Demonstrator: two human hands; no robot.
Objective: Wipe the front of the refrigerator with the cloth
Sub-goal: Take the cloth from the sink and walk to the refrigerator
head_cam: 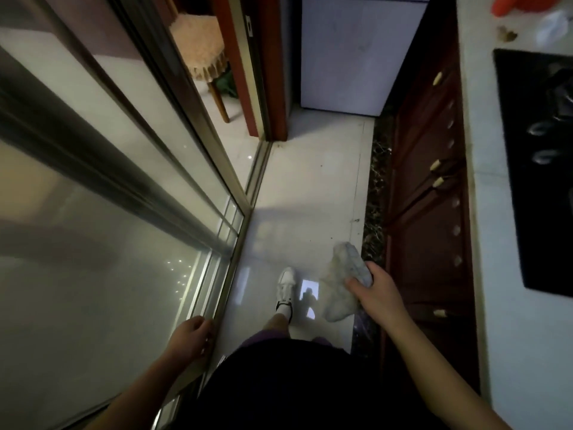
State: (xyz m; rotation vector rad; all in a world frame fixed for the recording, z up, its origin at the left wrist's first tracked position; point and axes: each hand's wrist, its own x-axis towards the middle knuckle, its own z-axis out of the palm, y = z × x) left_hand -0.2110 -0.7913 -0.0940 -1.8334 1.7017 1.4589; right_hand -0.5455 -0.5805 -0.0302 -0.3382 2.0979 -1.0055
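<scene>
My right hand [376, 293] curls its fingers round the bunched cloth [341, 283]; my left hand [189, 339] hooks the sliding door frame [231, 274]. The refrigerator [356, 57] stands well ahead of them (unwiped, I judge): I'd close in, flatten the cloth, stroke top-down.
</scene>
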